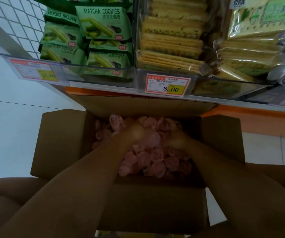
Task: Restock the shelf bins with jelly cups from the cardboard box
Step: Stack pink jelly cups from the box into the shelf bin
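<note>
An open cardboard box stands on the floor below the shelf, filled with a heap of pink jelly cups. Both my hands are down inside it. My left hand is blurred by motion, its fingers curled into the pile round a few jelly cups at the far left. My right hand lies close beside it, fingers curled down among the cups at the far right of the heap. The fingertips of both hands are hidden in the cups.
Above the box, clear shelf bins hold green matcha cookie packs and cracker packs, with price tags on the shelf edge. White floor lies to the left. My knees flank the box at the bottom.
</note>
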Demonstrator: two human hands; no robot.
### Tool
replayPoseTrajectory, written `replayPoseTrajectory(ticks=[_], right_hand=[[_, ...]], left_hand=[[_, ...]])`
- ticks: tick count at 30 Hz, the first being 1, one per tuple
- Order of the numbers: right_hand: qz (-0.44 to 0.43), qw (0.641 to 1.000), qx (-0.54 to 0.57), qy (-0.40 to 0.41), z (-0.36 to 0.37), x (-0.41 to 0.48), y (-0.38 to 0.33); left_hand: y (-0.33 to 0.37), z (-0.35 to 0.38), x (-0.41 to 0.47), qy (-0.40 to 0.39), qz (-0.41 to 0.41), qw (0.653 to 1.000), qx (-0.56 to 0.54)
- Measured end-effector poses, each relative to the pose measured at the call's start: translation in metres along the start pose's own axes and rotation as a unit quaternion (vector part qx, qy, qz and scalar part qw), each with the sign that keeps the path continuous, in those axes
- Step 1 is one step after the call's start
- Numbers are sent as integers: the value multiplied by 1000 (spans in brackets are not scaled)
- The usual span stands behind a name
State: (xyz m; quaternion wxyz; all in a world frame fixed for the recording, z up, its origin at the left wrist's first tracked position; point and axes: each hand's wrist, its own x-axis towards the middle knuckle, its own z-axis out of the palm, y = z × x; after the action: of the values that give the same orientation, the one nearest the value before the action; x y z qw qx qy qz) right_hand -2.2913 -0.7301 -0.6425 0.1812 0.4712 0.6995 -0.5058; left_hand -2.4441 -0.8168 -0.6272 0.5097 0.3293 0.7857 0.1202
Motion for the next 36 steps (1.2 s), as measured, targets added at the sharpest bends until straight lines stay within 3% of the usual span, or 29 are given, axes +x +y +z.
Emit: replayPoseTrajectory(ticks=[3, 7, 10, 18, 22, 25, 32, 36], right_hand=[[10, 998, 61, -23, 8, -5, -8], [1, 977, 210, 35, 21, -14, -7], [-11, 962, 269, 52, 27, -22, -6], [-1, 933, 357, 42, 39, -41, -6], [-12, 937, 347, 44, 38, -55, -8], [-61, 939, 335, 43, 45, -70, -16], [-220, 972, 63, 58, 65, -102, -31], [-273, 960, 0, 70, 77, -119, -36]], left_hand=[[0, 8, -6, -12, 4, 999, -51], [-1, 16, -16, 9, -15, 985, -170], [-5, 21, -24, 8, -44, 952, -303], [-8, 29, -46, -21, -93, 878, -469], [-12, 30, -59, -29, -117, 863, -491], [-19, 29, -65, -39, -132, 822, -552], [-24, 18, -87, -53, -121, 747, -652], [-20, 11, -104, -82, -93, 740, -661]])
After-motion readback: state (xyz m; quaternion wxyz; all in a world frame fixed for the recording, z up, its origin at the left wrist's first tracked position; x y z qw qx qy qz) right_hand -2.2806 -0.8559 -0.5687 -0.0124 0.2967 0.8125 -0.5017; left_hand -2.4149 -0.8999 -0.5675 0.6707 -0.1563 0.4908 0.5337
